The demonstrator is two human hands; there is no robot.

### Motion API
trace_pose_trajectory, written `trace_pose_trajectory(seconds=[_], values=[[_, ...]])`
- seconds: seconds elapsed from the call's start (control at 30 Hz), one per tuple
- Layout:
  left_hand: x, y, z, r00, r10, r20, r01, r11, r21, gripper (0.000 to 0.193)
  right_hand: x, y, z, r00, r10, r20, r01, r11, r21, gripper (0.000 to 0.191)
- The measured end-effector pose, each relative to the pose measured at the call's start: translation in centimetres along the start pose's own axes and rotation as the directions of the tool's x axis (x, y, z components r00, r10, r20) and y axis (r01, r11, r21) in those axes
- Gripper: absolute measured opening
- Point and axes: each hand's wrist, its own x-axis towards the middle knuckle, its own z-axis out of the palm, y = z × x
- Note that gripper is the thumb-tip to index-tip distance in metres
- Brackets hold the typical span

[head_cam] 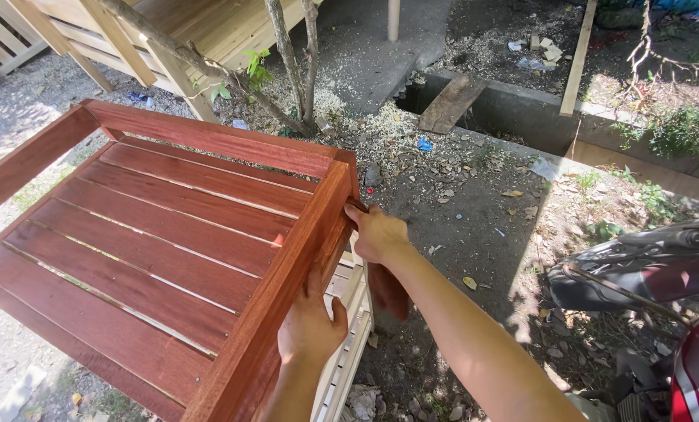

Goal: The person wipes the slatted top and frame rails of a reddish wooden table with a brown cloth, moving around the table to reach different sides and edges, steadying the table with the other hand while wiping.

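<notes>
**Rubbing down the side rail of a red-stained slatted frame**

The person is working along the right-hand rail of a reddish-brown slatted wooden frame (162, 250), which is lying tilted over a pale unfinished slatted piece (348, 352) on the ground. The left hand (309, 324) is bracing the rail from the near side, its fingers wrapped closed around the edge. The right hand (377, 233) is pressing against the outer face of the rail near the far corner, fingers curled shut on a dark red-brown cloth (386, 289) that is hanging down below the wrist. Judging from this, the wiping or staining of the rail's outer face is under way, close to the corner post. The next stroke seems to call for a firm hold by the left hand so the frame is not shifting, and even pressure along the grain.

Around the frame, wood shavings (381, 125) are lying scattered over the dirt. A thin tree trunk (291, 62) is rising just beyond the far corner, and a motorcycle (662, 289) is standing near on the right, narrowing the room for the right arm.
</notes>
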Motion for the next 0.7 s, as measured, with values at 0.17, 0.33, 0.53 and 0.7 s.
trace_pose_trajectory(seconds=[0.17, 0.33, 0.53, 0.7], values=[[0.0, 0.1, 0.0, 0.995, 0.056, -0.081, -0.053, 0.998, 0.034, 0.082, -0.6, 1.7, -0.1, 1.0, -0.002, -0.023, 0.004, 0.997, 0.072, 0.078], [-0.1, -0.2, 0.8, 0.987, 0.096, -0.133, -0.093, 0.995, 0.032, 0.075, 1.7, 0.7, 0.2, 0.999, -0.032, -0.006, 0.032, 0.998, 0.061, 0.081], [0.1, -1.3, 1.0, 0.992, 0.087, -0.089, -0.095, 0.992, -0.08, 0.065, -3.5, -1.6, 1.4, 0.992, -0.057, 0.115, 0.047, 0.995, 0.085, 0.087], [-0.1, -1.8, 1.6, 0.968, 0.147, -0.205, -0.174, 0.977, -0.122, 0.059, -9.5, -2.9, 4.2, 0.93, -0.362, -0.07, 0.368, 0.919, 0.139, 0.059]])
